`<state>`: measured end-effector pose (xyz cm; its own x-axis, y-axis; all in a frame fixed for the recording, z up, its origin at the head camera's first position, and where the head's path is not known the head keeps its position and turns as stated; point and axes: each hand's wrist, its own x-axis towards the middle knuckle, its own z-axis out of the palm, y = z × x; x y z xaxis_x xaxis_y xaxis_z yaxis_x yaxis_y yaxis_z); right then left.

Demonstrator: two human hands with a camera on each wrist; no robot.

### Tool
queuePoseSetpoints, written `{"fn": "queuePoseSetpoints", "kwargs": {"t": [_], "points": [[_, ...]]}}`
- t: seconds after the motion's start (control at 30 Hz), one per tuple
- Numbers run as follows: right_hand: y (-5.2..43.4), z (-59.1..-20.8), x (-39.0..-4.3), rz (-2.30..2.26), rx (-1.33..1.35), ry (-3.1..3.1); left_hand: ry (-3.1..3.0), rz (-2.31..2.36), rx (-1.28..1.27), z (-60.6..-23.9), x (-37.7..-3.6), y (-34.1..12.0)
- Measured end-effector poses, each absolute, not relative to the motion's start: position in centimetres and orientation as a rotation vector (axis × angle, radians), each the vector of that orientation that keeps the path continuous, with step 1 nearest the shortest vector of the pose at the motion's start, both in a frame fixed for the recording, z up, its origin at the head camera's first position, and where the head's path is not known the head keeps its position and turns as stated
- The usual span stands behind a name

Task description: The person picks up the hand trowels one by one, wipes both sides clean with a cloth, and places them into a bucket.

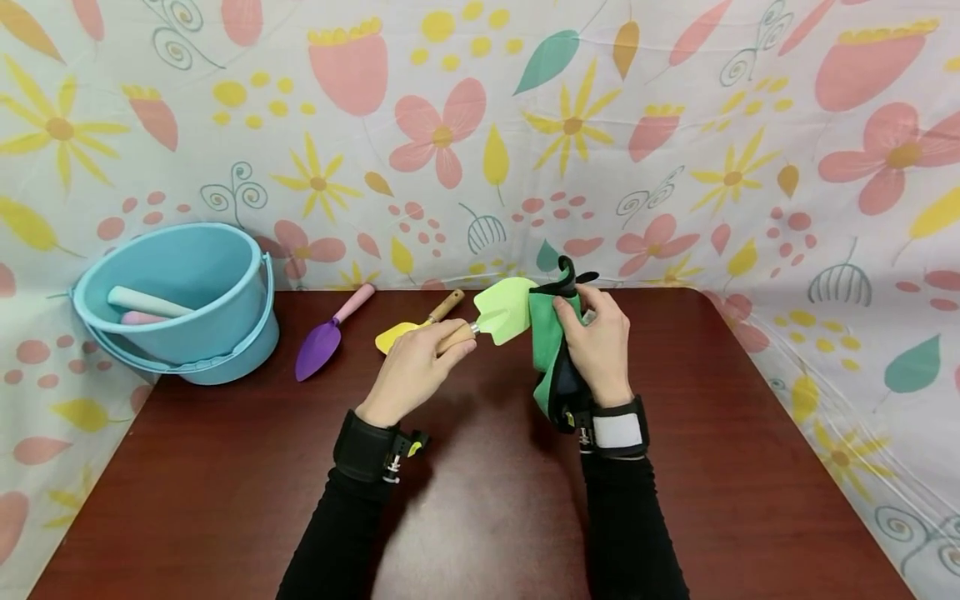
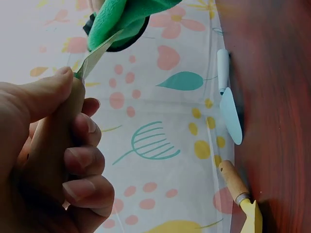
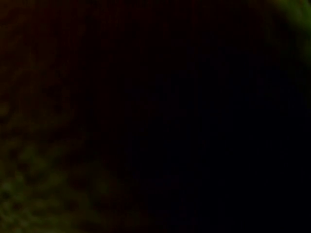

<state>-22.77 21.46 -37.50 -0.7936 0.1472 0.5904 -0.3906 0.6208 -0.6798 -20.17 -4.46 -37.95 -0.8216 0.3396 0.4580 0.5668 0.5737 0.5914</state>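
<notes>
My left hand (image 1: 412,367) grips the wooden handle (image 2: 51,141) of a hand trowel, whose light green blade (image 1: 504,310) points right. In my right hand (image 1: 602,342) is a green cloth (image 1: 547,329) with black edging, pinched between thumb and fingers. The cloth meets the blade's far end in the head view and hangs down over the right wrist. Fingers behind the cloth are partly hidden. Almost nothing shows in the right wrist view, which is dark with faint green at its corners.
On the table (image 1: 480,517), a purple trowel (image 1: 318,350) and a yellow trowel (image 1: 397,335) lie left of the hands. A pale blue trowel (image 2: 231,114) lies by the patterned backdrop (image 1: 442,208). The light blue bucket (image 1: 217,292) at left holds white and pink handles.
</notes>
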Motion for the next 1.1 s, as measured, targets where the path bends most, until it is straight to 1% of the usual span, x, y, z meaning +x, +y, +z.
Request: {"fn": "queuePoseSetpoints", "kwargs": {"t": [0.2, 0.33, 0.6, 0.9, 1.1], "points": [[22.0, -36.9, -22.5, 1.127, 0.210, -2.215, -2.543, -1.121, -0.664, -38.0, -20.4, -4.6], [21.8, -36.7, -22.2, 1.101, 0.258, -2.216, -2.536, -1.150, -0.654, -38.0, -20.3, -4.5], [19.8, -36.3, -21.9, 1.071, 0.442, -2.236, -2.518, -1.159, -0.684, -37.9, -20.1, -3.9], [17.5, -36.7, -21.6, 1.016, 0.541, -2.262, -2.505, -1.139, -0.685, -38.1, -20.0, -3.4], [16.8, -36.6, -21.3, 1.008, 0.584, -2.272, -2.488, -1.100, -0.726, -38.3, -20.0, -3.0]]}}
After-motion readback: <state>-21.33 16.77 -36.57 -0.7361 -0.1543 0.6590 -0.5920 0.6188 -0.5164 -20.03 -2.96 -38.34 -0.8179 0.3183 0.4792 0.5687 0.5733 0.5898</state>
